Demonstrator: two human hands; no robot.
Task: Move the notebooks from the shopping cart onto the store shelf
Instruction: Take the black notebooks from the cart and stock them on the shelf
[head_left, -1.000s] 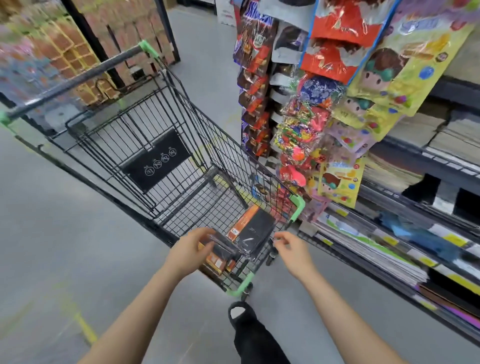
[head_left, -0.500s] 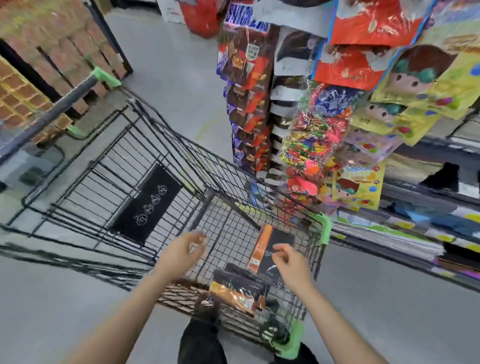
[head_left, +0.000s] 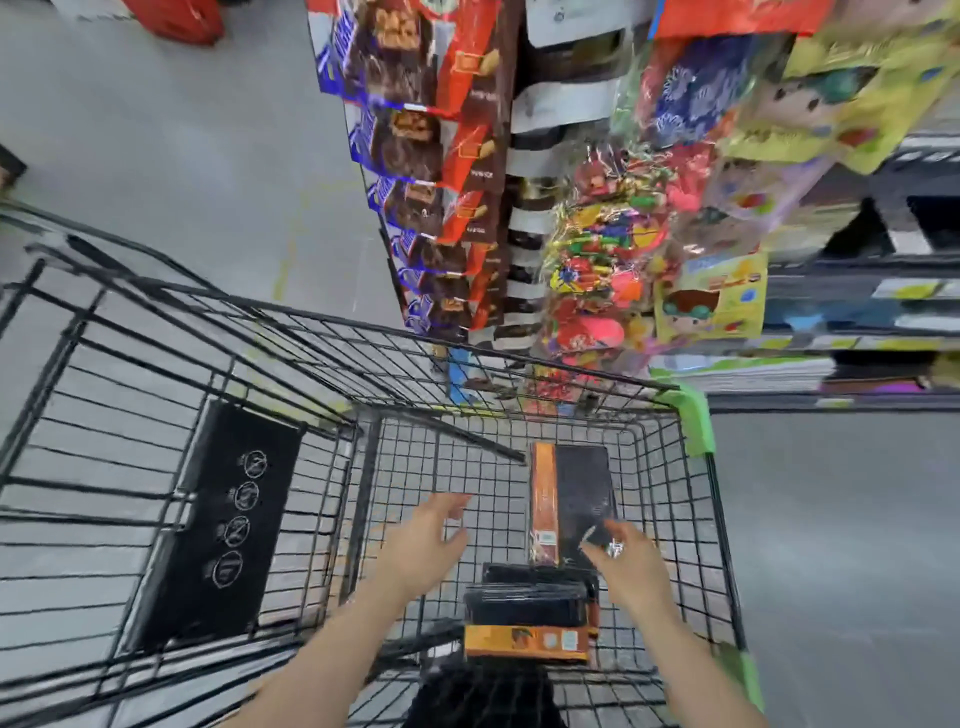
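Note:
In the black wire shopping cart (head_left: 519, 364) a black notebook with an orange spine (head_left: 571, 493) stands tilted near the far right. My right hand (head_left: 626, 569) pinches its near right corner between thumb and forefinger. A stack of wrapped black-and-orange notebooks (head_left: 527, 618) lies below it, at the basket's near end. My left hand (head_left: 423, 543) hovers over the basket floor left of the notebooks, fingers spread and empty. The store shelf (head_left: 753, 374) with flat stacks of paper goods runs along the right.
Hanging snack packs (head_left: 431, 171) and bright candy bags (head_left: 608, 249) crowd the shelf end above the cart's far right corner. The folded black child seat panel (head_left: 228, 525) sits in the cart's left part. Grey floor (head_left: 841, 545) lies between cart and shelf.
The view has swung over the cart to look straight down into it. My left hand let go of the wrapped stack and moved up left. My right hand reached into the basket onto the single notebook.

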